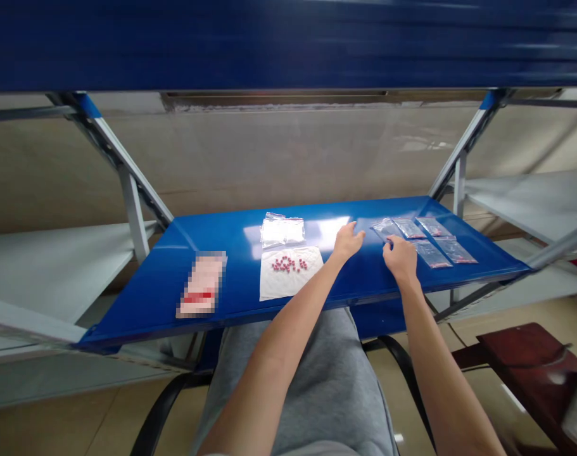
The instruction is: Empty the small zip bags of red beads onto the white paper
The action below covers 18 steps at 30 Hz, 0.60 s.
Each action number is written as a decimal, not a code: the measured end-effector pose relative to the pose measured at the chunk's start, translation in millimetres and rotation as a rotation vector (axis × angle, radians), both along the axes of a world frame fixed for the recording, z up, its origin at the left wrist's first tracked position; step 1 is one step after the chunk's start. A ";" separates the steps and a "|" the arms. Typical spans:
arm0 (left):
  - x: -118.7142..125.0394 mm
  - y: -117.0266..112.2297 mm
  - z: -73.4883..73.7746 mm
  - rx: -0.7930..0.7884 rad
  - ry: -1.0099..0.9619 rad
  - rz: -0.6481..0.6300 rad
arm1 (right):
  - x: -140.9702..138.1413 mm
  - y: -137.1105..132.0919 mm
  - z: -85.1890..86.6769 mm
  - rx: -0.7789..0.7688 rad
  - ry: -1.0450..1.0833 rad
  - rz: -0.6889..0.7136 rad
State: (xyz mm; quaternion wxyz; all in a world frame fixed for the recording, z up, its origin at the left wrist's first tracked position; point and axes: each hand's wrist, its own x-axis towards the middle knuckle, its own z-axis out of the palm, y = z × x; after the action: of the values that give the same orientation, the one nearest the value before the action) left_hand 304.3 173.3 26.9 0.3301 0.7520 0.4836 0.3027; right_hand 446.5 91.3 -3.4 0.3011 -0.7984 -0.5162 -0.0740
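Observation:
Both my forearms reach out over a blue metal shelf. My left hand hovers over the shelf with its fingers apart, holding nothing, between a clear plastic bag and a small clear bag. My right hand is curled, its fingertips at that small bag's lower edge. Whether they grip it is hard to tell. Several more small bags with red edges lie to its right. Small red beads are heaped on a white sheet of paper. Further left lies a pixelated pink and red packet.
A blue shelf board runs overhead, held by grey metal struts. White shelves stand at both sides. Below are my grey-clothed lap, black chair arms, and a dark red wooden surface at the lower right.

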 end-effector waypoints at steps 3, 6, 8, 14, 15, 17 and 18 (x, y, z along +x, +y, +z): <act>18.1 3.8 -1.5 0.014 0.059 -0.008 | -1.0 -4.3 1.0 0.050 0.014 0.061; 23.9 -2.4 -0.3 0.023 0.112 -0.015 | -1.8 -10.4 7.5 0.043 0.048 0.108; 24.1 -7.6 1.1 0.017 0.132 -0.027 | -3.8 -14.2 13.9 0.015 0.089 0.133; -2.8 -20.1 15.5 -0.028 0.092 -0.096 | -11.2 -24.9 38.2 -0.152 0.243 0.246; -12.5 -24.5 19.9 -0.028 0.077 -0.102 | -13.3 -27.1 43.7 -0.174 0.252 0.260; -35.7 -38.3 29.9 -0.032 0.022 -0.109 | -20.6 -32.6 57.1 -0.198 0.263 0.297; -48.8 -47.7 35.2 -0.039 -0.019 -0.106 | -26.3 -36.0 65.0 -0.202 0.277 0.325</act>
State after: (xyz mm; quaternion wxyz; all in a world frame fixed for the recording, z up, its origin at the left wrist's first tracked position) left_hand 255.5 125.6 62.0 0.3650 0.7669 0.4458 0.2826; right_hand 420.2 55.2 61.6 0.2956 -0.7332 -0.5966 0.1379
